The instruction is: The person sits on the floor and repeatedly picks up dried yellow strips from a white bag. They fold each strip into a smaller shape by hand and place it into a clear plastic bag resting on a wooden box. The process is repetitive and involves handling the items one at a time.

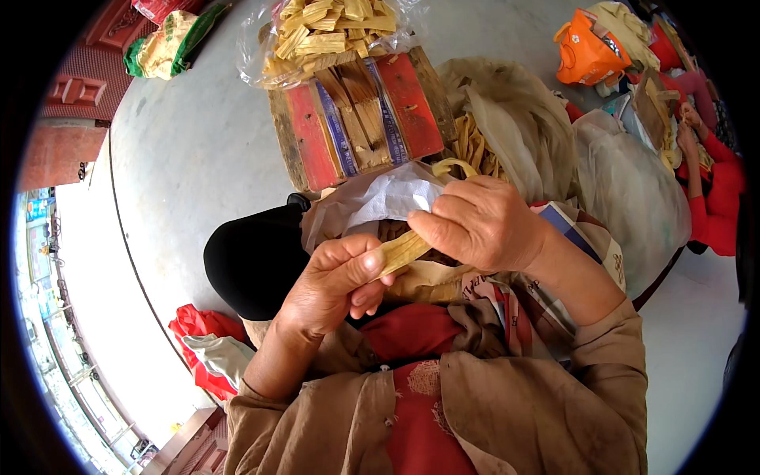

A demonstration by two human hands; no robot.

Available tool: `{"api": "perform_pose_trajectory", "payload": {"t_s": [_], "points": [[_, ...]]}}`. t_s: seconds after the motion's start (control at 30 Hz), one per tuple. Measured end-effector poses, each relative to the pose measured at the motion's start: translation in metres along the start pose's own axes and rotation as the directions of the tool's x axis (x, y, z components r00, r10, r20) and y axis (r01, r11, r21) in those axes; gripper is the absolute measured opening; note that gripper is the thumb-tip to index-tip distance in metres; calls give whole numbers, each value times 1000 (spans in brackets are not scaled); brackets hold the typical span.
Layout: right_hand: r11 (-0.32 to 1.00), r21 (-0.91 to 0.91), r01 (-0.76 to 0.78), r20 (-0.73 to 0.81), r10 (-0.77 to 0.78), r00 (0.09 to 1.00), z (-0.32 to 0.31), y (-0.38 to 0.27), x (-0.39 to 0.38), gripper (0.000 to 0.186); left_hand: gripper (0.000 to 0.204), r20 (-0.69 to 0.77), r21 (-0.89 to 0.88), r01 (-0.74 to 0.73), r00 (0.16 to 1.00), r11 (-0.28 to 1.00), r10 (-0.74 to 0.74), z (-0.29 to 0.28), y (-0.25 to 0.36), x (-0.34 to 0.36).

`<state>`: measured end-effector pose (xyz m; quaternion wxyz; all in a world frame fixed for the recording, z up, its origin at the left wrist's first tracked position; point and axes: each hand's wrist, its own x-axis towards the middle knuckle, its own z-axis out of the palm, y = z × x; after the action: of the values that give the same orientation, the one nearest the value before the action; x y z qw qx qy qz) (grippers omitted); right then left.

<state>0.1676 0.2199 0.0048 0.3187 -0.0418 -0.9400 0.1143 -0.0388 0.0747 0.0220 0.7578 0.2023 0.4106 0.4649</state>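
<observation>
Between my hands, above my lap, stretches a flat yellowish strip (402, 252) with a ridged, fibrous look; its exact kind I cannot tell. My left hand (336, 277) pinches the lower left end, thumb on top. Fingers of my right hand (483, 226) are closed around the other end, and a curled yellow length (457, 165) sticks out above that hand. Beneath both hands lies a pale plastic bag (348, 212) in my lap, holding brownish pieces partly hidden by my hands.
Ahead stands a red-painted wooden block (412, 103) with a slotted middle. On it, a clear bag (252, 55) holds cut yellow pieces (324, 41). To the right, a large plastic bag (514, 119) contains long yellow strips (475, 149). A person in red (720, 186) sits far right.
</observation>
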Motion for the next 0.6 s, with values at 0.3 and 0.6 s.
{"api": "perform_pose_trajectory", "payload": {"t_s": [0.3, 0.6], "points": [[404, 713, -573, 430, 394, 812, 2, -29, -15, 14, 22, 194, -70, -467, 861, 882, 471, 14, 17, -12], [-163, 666, -728, 730, 342, 592, -5, -33, -12, 34, 21, 508, 831, -292, 747, -474, 429, 33, -10, 0]]}}
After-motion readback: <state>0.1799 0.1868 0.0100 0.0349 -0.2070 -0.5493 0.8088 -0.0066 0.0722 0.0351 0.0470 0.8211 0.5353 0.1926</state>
